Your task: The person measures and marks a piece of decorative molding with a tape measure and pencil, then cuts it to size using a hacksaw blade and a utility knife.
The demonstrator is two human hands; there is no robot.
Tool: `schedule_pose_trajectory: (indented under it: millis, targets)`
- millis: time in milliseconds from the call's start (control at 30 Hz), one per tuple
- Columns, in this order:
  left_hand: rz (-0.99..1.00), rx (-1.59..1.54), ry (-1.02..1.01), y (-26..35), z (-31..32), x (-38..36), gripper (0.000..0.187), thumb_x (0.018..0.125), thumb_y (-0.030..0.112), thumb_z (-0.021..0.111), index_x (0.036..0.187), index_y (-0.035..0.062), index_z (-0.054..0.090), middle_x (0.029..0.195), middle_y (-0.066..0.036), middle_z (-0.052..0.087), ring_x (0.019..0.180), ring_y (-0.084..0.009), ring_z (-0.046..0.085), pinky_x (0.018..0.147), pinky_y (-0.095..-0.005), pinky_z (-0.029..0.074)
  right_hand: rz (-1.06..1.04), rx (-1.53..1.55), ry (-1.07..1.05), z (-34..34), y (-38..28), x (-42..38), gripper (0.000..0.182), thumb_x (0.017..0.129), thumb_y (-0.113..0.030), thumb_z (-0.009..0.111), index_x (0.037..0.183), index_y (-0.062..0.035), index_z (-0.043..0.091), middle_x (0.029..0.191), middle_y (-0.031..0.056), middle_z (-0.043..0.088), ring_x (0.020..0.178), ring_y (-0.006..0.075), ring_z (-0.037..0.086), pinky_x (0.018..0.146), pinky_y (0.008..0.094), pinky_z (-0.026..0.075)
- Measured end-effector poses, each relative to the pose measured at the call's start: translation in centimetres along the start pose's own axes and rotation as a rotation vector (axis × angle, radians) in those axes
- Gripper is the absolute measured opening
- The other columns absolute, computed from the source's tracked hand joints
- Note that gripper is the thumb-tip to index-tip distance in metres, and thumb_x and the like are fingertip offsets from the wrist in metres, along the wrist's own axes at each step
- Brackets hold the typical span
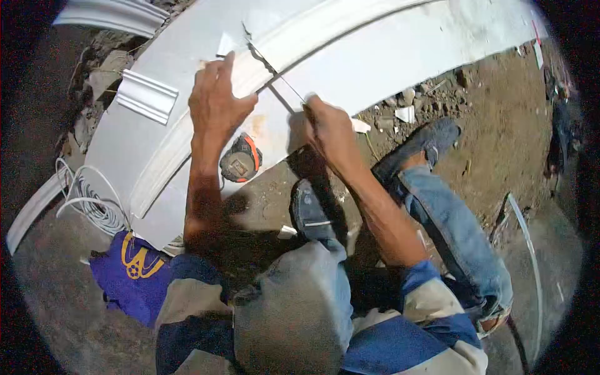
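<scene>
A long white moulding [181,140] runs diagonally over a white board [350,81]. My left hand [219,97] rests on the moulding, thumb and fingers spread apart. In my right hand [328,128], fingers wrapped round its handle, is a thin saw blade [290,86] that reaches up and left across the moulding. Dark jagged marks show along the blade's line. A small white offcut [225,45] lies just beyond my left fingertips. Below my left hand, a black and orange tape measure [241,159] sits on the board.
A short grooved moulding piece [147,97] lies on the board's left part. Coiled white cable [94,203] and a purple bag [131,275] are at the lower left. Rubble [431,97] lines the board's right edge. My shoes [312,209] are close below the board.
</scene>
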State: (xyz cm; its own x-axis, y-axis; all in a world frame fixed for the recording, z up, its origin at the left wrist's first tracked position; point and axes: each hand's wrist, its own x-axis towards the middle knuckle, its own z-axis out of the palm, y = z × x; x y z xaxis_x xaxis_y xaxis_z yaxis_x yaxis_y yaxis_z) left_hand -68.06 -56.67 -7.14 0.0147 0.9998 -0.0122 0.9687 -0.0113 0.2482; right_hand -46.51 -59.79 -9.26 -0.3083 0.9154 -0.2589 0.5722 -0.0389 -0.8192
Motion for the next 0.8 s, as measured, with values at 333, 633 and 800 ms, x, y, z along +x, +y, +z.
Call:
schedule_pose_trajectory:
  millis: [333, 633, 800]
  targets:
    - [-0.031, -0.034, -0.034, 0.0, -0.1, 0.0, 0.072, 0.062, 0.02, 0.075, 0.129, 0.0066, 0.053, 0.113, -0.012, 0.057, 0.106, -0.0333, 0.054, 0.091, -0.0426, 0.048, 0.048, 0.144, 0.02, -0.8, -0.3, -1.4, 0.016, 0.092, -0.013, 0.049, 0.08, -0.005, 0.052, 0.053, 0.0052, 0.051, 0.05, 0.0146, 0.05, 0.049, 0.031, 0.039]
    - [-0.022, -0.007, -0.029, -0.3, -0.3, 0.4, 0.073, 0.063, 0.021, 0.076, 0.13, 0.0068, 0.052, 0.116, -0.012, 0.056, 0.108, -0.0336, 0.053, 0.091, -0.0429, 0.049, -0.041, -0.061, 0.087, -0.5, -1.2, -0.5, 0.002, 0.088, -0.006, 0.049, 0.089, -0.004, 0.05, 0.068, 0.0238, 0.055, 0.062, 0.0407, 0.056, 0.056, 0.0432, 0.043]
    - [-0.017, -0.034, -0.053, -0.1, -0.1, 0.1, 0.077, 0.062, 0.024, 0.079, 0.131, 0.0063, 0.051, 0.117, -0.013, 0.056, 0.111, -0.0347, 0.052, 0.093, -0.0438, 0.048, -0.051, 0.004, -0.005, 0.6, -1.0, 2.7, 0.021, 0.082, -0.015, 0.061, 0.097, -0.004, 0.051, 0.077, 0.0209, 0.062, 0.075, 0.0439, 0.061, 0.065, 0.0515, 0.048]
